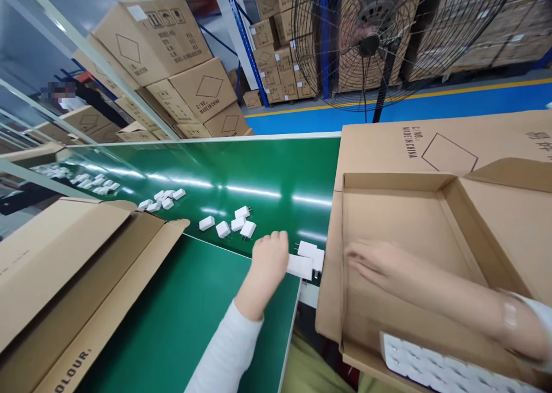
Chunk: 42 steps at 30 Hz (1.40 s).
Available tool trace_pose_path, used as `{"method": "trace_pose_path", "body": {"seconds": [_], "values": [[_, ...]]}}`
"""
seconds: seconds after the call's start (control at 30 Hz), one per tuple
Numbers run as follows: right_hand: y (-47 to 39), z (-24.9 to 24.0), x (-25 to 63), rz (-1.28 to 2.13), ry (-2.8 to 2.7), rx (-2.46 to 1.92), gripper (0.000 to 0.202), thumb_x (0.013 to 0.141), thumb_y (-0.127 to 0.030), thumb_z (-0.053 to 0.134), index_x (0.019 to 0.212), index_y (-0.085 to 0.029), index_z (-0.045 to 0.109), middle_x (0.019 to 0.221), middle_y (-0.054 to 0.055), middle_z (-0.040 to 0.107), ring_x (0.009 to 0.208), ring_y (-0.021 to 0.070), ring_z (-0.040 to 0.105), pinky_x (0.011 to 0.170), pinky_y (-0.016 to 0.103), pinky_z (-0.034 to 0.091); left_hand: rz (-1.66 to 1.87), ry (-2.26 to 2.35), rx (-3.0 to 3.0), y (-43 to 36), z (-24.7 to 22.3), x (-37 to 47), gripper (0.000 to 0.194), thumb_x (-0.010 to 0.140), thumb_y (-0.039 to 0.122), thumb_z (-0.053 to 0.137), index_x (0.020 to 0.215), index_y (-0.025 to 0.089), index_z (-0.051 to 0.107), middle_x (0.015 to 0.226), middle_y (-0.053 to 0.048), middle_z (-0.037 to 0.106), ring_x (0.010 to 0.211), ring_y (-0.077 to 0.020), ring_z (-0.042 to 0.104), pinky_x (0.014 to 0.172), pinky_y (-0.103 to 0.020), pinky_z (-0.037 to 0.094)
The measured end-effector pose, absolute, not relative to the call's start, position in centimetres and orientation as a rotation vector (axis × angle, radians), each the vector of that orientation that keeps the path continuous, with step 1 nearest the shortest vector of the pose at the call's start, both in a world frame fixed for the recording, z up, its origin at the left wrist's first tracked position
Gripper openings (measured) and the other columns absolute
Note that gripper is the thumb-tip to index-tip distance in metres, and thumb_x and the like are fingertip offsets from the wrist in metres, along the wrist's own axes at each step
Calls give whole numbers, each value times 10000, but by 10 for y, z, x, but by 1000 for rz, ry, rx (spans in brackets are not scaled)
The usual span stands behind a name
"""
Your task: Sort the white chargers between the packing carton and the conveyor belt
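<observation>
My left hand [268, 266] is closed round one end of a white adapter [301, 266] at the front edge of the green conveyor belt [297, 168]. Right beside it, more white adapters [307, 248] lie against the carton's edge. Over the open cardboard box [397, 209] my right hand [373, 260] is slightly blurred, its fingers together; whether it holds anything is hidden. Rows of white adapters [431, 364] stand packed along the near side of that box. Further left on the belt lie loose white adapters [238, 223], some with pins showing.
An open carton [86, 266] takes up the left foreground, beside a green work surface [194, 324]. Stacked cartons [164, 48] stand behind the belt, and a large fan [368, 45] is at the back right. A person [86, 99] is at the far left.
</observation>
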State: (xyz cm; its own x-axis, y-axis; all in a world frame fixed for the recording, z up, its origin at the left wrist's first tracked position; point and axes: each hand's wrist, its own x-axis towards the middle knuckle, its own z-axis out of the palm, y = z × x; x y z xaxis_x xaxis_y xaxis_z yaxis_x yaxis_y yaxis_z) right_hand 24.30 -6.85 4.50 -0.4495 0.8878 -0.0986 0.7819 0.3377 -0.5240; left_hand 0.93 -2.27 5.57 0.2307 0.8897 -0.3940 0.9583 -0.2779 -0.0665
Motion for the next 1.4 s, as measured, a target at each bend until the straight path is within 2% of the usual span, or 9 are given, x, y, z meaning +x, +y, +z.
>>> {"method": "trace_pose_path", "body": {"seconds": [0.1,0.3,0.47,0.67,0.83,1.0,1.13,1.27,1.4], "values": [[-29,42,192,634,-2569,-1552,202,874,-185,422,1000,-200,579,989,87,642,949,259,593,684,339,442,-827,1670,2106,10,41,-19,363,772,107,503,1129,168,508,1115,-139,555,989,-303,609,805,-417,473],[13,-4,130,758,-2590,-1637,423,613,-123,674,1015,-158,547,1020,147,616,917,333,602,693,397,446,-874,1466,2025,29,27,-18,558,601,152,706,1118,177,498,1171,-116,501,896,-257,626,698,-320,500],[27,-11,133,832,-2319,-1723,266,740,-103,544,1002,-148,528,1065,185,563,975,374,583,745,480,440,-738,1519,2079,21,23,-21,523,638,-1,567,1124,165,472,1214,-128,451,1116,-265,514,878,-334,438],[11,19,175,1314,-1887,-1480,185,912,-393,400,1004,-236,428,932,20,604,850,174,646,733,324,527,-667,1462,1963,27,18,-35,619,615,339,699,1176,212,467,1125,-57,492,826,-192,604,714,-291,502],[-49,39,224,2003,-898,-1110,226,843,-433,575,876,-227,490,825,-13,612,829,135,635,792,281,532,-457,1400,2065,24,14,-36,446,693,103,551,1126,204,585,1163,-64,512,999,-185,586,908,-259,454],[-98,24,251,2006,-514,-1001,148,822,-360,621,810,-217,587,782,-6,572,764,134,581,716,240,528,-288,1395,2244,29,-2,-44,573,664,-88,445,1126,218,589,1263,-64,498,1188,-191,475,1032,-297,368],[-124,13,253,1978,-338,-963,132,824,-354,619,893,-244,642,847,4,575,812,144,558,727,226,522,32,1463,2278,18,9,-27,385,792,31,499,1123,215,569,1205,-52,573,1166,-202,490,1016,-345,390],[-141,15,249,2003,-216,-811,165,861,-318,572,992,-265,659,888,-3,577,857,132,557,817,234,509,648,1112,2106,-36,37,12,367,798,84,555,1132,235,574,1249,-33,586,1187,-179,506,1040,-319,387],[-151,19,245,2070,-222,-733,193,896,-314,507,976,-239,666,936,28,593,920,158,553,907,296,479,763,812,1983,-91,47,42,403,800,106,605,1171,261,587,1230,-32,611,1153,-182,543,1008,-316,430]]}}
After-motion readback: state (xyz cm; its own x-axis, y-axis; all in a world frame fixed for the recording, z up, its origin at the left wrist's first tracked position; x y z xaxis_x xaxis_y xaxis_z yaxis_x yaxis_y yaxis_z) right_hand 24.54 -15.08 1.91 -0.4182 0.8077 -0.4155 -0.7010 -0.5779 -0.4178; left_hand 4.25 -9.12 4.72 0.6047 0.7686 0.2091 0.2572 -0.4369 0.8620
